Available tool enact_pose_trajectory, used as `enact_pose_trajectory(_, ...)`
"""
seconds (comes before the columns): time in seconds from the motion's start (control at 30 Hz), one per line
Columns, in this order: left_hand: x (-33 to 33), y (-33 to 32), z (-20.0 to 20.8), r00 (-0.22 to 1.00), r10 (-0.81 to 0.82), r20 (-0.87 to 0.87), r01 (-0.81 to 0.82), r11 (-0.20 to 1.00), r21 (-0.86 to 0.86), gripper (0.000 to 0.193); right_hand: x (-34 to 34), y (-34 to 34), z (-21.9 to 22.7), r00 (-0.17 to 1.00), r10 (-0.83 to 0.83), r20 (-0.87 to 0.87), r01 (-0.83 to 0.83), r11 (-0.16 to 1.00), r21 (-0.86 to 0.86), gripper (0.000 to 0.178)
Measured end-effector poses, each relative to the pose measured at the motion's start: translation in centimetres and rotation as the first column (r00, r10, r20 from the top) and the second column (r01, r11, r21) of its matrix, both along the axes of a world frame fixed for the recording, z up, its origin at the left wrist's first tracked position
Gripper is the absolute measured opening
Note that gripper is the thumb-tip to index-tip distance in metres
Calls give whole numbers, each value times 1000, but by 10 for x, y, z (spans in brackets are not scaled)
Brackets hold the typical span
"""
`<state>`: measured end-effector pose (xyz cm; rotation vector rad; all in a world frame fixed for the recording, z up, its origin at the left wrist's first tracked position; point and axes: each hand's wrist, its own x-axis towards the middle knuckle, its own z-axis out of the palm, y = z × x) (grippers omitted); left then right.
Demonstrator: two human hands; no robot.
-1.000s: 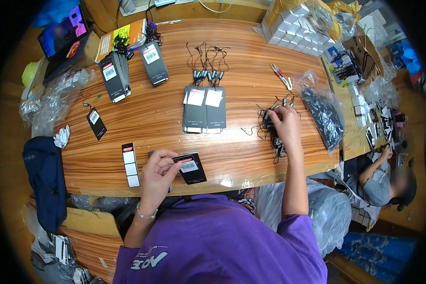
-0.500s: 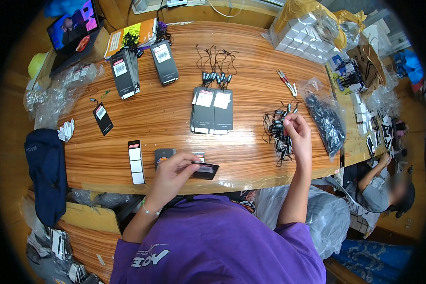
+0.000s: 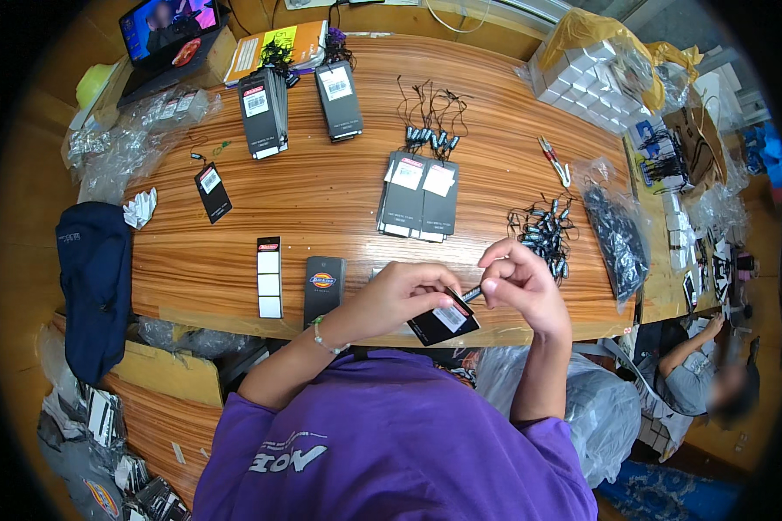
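Note:
At the table's near edge my left hand point(image 3: 413, 293) grips a black hang tag point(image 3: 444, 322) with a white label on it. Close beside it, my right hand point(image 3: 526, 285) pinches a hang tag cord by its small dark seal point(image 3: 473, 293), at the tag's upper edge. Whether the cord passes through the tag is too small to tell. A heap of loose black cords point(image 3: 543, 227) lies beyond my right hand. Two overlapping stacks of grey tags point(image 3: 418, 204) with cords attached lie mid-table. Left of my left hand is a grey tag pile point(image 3: 323, 286) with an oval emblem.
A strip of white stickers point(image 3: 269, 282) and a single tag point(image 3: 213, 193) lie left. Corded tag stacks point(image 3: 263, 117) sit farther back. Right are red-handled snippers point(image 3: 554, 161), a bag of black cords point(image 3: 615, 234) and white boxes point(image 3: 591, 74). Another person point(image 3: 695, 365) sits far right.
My right hand has come left from the cord heap with a cord, meeting my left hand. My left hand has moved right with the tag, uncovering the emblem pile. The view has shifted.

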<state>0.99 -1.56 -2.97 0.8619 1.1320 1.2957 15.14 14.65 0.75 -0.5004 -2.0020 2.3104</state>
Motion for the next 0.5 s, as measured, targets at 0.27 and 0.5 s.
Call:
enact_pose_trajectory(0.27, -8, -22, -8, 985, 171, 34, -169, 984, -50, 11, -5, 10, -28, 843, -396, -363, -30, 639, -768, 20)
enact_pose_trajectory(0.5, -6, -23, -7, 979, 204, 27, -203, 978, -44, 12, -10, -5, -27, 775, -487, -403, 99, 724, -683, 26)
